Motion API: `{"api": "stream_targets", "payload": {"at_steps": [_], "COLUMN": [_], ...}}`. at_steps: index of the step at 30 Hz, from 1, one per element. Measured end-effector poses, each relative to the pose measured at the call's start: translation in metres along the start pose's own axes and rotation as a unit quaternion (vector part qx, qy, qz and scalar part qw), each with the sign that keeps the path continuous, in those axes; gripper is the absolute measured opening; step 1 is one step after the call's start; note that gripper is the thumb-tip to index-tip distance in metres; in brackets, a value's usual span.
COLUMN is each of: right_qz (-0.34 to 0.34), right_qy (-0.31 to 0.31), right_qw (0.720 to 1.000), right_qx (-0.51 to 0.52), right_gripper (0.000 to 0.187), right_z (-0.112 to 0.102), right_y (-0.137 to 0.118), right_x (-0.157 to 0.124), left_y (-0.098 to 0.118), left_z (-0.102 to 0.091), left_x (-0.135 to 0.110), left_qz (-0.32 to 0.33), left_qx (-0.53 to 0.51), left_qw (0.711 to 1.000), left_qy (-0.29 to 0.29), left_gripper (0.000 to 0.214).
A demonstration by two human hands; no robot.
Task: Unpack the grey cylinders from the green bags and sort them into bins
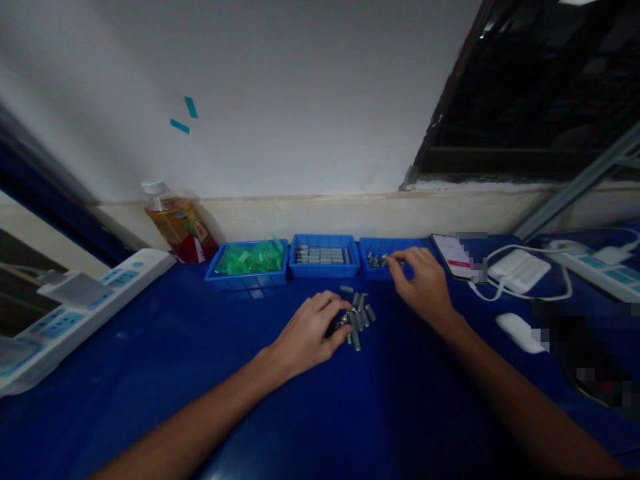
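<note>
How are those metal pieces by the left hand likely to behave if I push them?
The metal pieces will probably scatter, since they lie loosely heaped. Their straight, metallic look suggests stiffness. The table's glossy surface may let them slide.

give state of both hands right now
Left hand: partly open, at the loose metal pieces.
Right hand: over the right blue bin; grip can't be told.
</note>
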State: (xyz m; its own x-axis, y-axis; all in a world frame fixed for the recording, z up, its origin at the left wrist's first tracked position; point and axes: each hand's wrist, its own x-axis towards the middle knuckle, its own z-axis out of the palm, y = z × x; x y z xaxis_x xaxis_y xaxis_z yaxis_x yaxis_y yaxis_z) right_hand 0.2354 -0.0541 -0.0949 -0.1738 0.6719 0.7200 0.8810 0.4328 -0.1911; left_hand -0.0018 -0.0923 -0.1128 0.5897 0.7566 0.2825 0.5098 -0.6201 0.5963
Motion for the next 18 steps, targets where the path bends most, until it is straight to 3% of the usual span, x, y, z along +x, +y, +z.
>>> {"api": "stream_targets", "payload": {"at_steps": [3,6,10,14,18], "right_qz": [0.064,0.086,0.012,-0.083,-0.081], "right_qy": [0.010,0.007,-0.028,-0.123,-0.160], "right_qw": [0.996,0.992,0.999,0.984,0.970], "right_qx": [-0.066,-0.096,-0.025,0.103,0.163], "right_gripper": [0.020,0.027,0.022,0.014,0.017], "right_z": [0.003,0.006,0.003,0.005,0.015], "right_y": [0.033,0.036,-0.005,-0.050,-0.066], "right_x": [-0.005,-0.012,-0.020,-0.033,-0.043], "left_y": [0.003,0.002,-0.004,-0.009,-0.007], "left_z": [0.000,0.001,0.005,0.006,0.002], "left_x": [-0.006,-0.007,-0.007,-0.008,-0.006], "left_qz": [0.017,0.006,-0.008,-0.020,-0.010], "left_qx": [0.096,0.120,0.076,0.037,0.001], "left_qw": [0.994,0.991,0.997,0.999,0.999], "left_qy": [-0.048,-0.056,-0.026,-0.010,0.045], "left_gripper": [0.019,0.018,0.016,0.012,0.009]}}
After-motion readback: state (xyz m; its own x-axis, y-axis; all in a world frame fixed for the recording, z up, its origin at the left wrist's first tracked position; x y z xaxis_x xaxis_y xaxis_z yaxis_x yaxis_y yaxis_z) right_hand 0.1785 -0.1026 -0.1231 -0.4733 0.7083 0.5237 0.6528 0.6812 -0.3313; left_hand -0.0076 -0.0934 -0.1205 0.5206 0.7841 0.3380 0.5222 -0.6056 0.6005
